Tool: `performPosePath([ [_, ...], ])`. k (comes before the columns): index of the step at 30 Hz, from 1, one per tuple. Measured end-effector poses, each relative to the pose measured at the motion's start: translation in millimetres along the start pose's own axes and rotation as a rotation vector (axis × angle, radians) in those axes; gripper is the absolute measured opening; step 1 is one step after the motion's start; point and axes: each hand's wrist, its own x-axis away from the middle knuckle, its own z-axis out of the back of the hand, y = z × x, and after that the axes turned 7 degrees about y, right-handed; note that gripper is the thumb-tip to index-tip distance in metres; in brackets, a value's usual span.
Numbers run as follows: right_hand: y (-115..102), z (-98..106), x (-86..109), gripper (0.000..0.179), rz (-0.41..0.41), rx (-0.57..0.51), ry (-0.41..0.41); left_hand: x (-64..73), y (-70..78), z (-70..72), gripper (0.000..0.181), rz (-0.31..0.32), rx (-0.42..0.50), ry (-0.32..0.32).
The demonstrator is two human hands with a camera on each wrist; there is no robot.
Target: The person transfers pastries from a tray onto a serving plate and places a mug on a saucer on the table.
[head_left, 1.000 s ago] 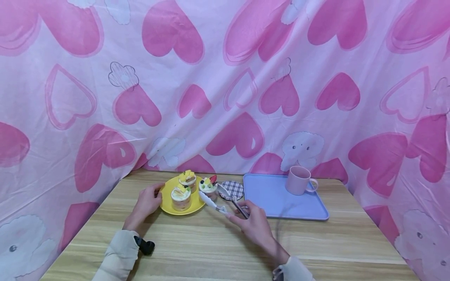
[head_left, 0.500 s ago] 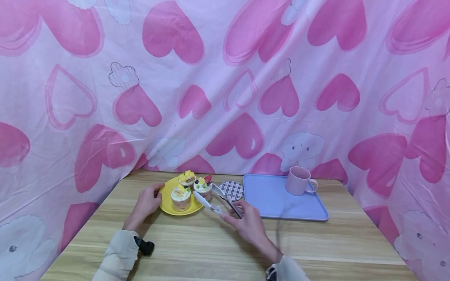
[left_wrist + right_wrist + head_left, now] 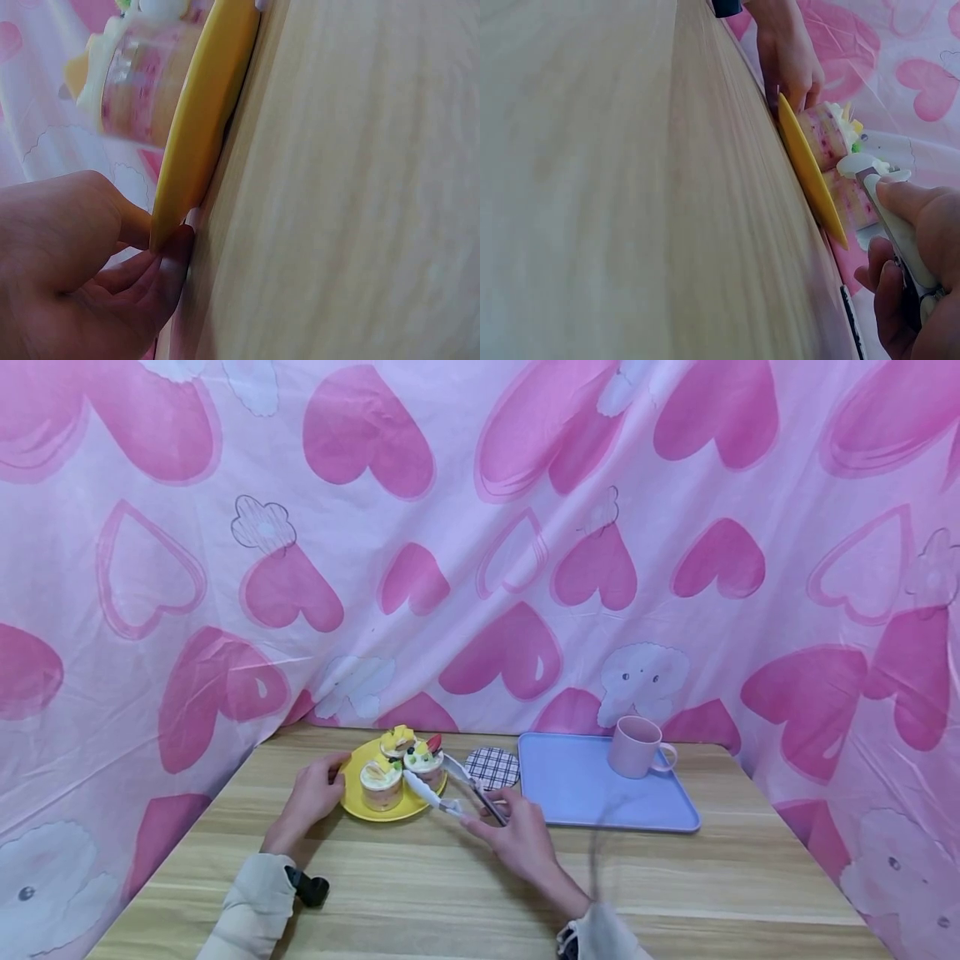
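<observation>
My left hand (image 3: 311, 793) pinches the left rim of a yellow plate (image 3: 356, 770); the left wrist view shows the thumb over the rim (image 3: 156, 225) and fingers under it. My right hand (image 3: 517, 835) holds a pair of tongs (image 3: 422, 788) with white tips. Between the tips is a dessert cup (image 3: 426, 766) topped with cream, berries and a strawberry, over the plate's right side. A second dessert cup (image 3: 382, 792) stands at the plate's front, and a third dessert cup (image 3: 397, 742) at its back. In the right wrist view, the tongs (image 3: 896, 225) reach toward the cups.
A round checked coaster (image 3: 492, 766) lies right of the plate. Beyond it is a blue tray (image 3: 585, 789) bearing a pink mug (image 3: 634, 750) near its back right. The wooden table (image 3: 420, 893) ends at a pink heart-print curtain (image 3: 480, 568).
My right hand has moved left with the tongs, bringing the strawberry-topped dessert cup from the plate's right edge closer to the other two cups. My left hand keeps its place on the rim.
</observation>
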Motion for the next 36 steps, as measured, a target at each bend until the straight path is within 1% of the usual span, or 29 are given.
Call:
performPosePath([
  [7,-4,-7,1.8,0.059,0.002,0.019,-0.039,-0.5,1.7,0.8,0.050,0.020,0.001,-0.014],
  [13,-4,-7,1.8,0.058,0.006,0.036,-0.037,-1.3,2.9,0.3,0.050,0.031,0.007,-0.024],
  [16,-4,-6,2.0,0.057,-0.005,0.034,-0.036,-1.2,2.7,0.3,0.050,0.028,0.006,-0.023],
  [23,-1,-1,1.3,0.056,0.011,0.039,-0.024,-0.2,2.1,0.5,0.050,0.010,-0.001,-0.007],
  [27,2,2,0.8,0.056,-0.002,0.028,-0.033,0.0,2.2,0.6,0.050,0.010,-0.004,-0.007],
  [36,7,10,0.7,0.061,-0.033,-0.051,-0.081,-1.5,0.9,0.4,0.051,0.020,0.002,-0.018],
])
